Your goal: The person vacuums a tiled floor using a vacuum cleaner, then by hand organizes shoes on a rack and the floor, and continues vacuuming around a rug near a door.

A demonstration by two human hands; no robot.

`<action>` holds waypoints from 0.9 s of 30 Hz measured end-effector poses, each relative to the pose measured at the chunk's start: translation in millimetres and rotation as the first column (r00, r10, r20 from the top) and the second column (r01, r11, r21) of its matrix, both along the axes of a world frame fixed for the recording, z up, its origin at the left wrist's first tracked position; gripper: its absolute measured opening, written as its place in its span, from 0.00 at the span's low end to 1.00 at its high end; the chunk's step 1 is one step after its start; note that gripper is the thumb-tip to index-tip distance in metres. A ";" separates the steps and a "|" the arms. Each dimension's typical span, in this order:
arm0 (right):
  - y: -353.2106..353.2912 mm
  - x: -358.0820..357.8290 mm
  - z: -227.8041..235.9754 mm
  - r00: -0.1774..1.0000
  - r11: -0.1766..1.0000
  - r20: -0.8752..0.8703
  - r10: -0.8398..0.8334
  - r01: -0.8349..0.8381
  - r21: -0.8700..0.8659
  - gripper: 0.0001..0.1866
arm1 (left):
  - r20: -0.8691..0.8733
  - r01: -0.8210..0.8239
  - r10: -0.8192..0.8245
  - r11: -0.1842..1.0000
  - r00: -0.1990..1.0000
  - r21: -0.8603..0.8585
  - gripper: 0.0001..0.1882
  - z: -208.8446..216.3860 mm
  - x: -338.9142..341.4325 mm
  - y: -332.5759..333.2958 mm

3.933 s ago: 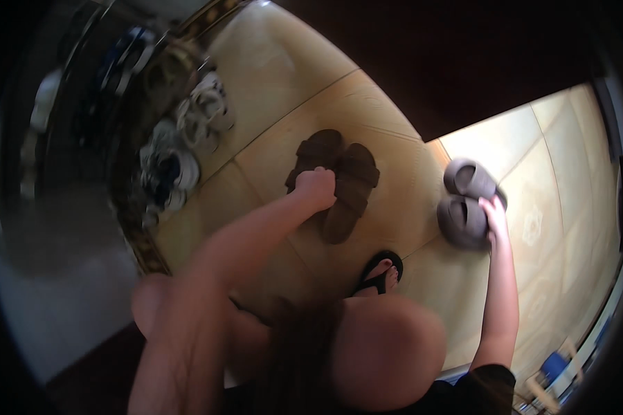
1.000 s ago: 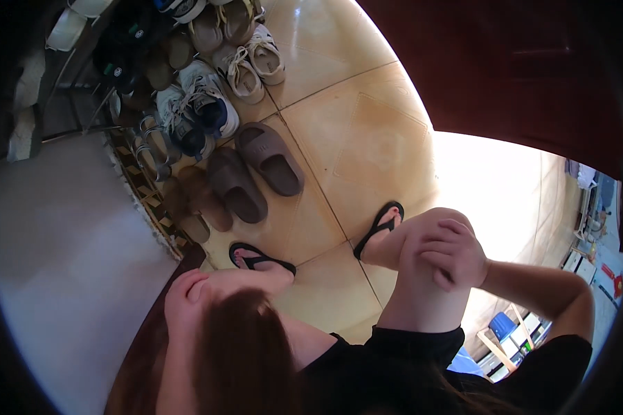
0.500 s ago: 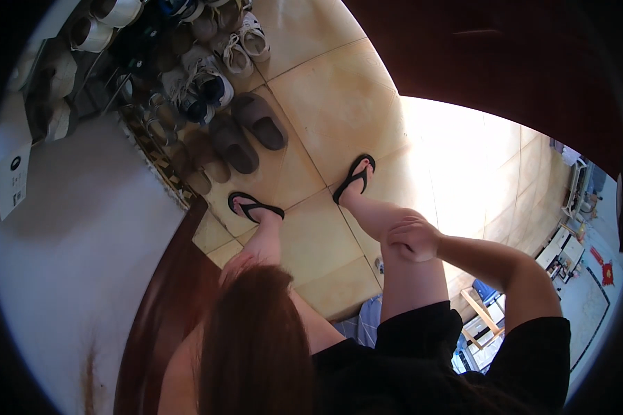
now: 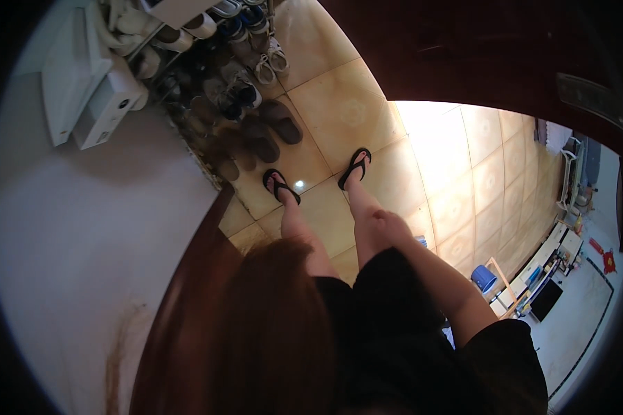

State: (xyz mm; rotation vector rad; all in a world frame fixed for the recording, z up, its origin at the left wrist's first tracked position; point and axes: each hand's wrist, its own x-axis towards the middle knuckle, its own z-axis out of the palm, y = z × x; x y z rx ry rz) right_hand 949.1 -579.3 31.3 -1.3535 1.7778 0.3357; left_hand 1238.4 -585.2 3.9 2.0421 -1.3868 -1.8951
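My right hand (image 4: 390, 229) rests against my right leg near the knee, its fingers curled in and no object showing in them. My left hand is out of sight, and long dark hair (image 4: 266, 304) hangs over that side. Below, my feet wear black flip-flops, the left flip-flop (image 4: 291, 196) and the right flip-flop (image 4: 344, 181) flat on the tiles. Just ahead of them sit grey-brown slippers (image 4: 282, 123).
A shoe rack (image 4: 160, 31) with several pairs fills the upper left, beside white boxes (image 4: 111, 104). A dark red-brown door (image 4: 464, 55) spans the upper right. Beyond it are sunlit tiles, a blue bucket (image 4: 484, 278) and a black screen (image 4: 546, 301). Brown wood trim (image 4: 180, 297) edges the left wall.
My legs look straighter, and my right hand sits closer to my shorts. My left foot has shifted nearer the right one. The view has turned, showing more of the boxes and the room at right.
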 end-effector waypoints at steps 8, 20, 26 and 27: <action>-0.2 37.4 54.0 0.887 0.868 0.165 -0.431 0.457 -0.192 0.12 | 0.134 -0.185 0.159 0.960 0.978 0.210 0.15 34.7 150.1 8.9; -17.4 80.0 42.9 0.816 0.845 0.285 -0.503 0.533 -0.034 0.11 | 0.119 -0.241 0.212 0.910 0.970 0.338 0.13 30.2 158.9 12.7; -23.8 75.9 48.8 0.718 0.752 0.343 -0.606 0.658 -0.048 0.10 | 0.086 -0.205 0.190 0.949 0.978 0.237 0.13 36.9 138.6 -17.4; -25.0 76.0 48.9 0.714 0.747 0.345 -0.609 0.663 -0.054 0.10 | 0.078 -0.195 0.182 0.959 0.980 0.208 0.13 37.1 136.3 -23.9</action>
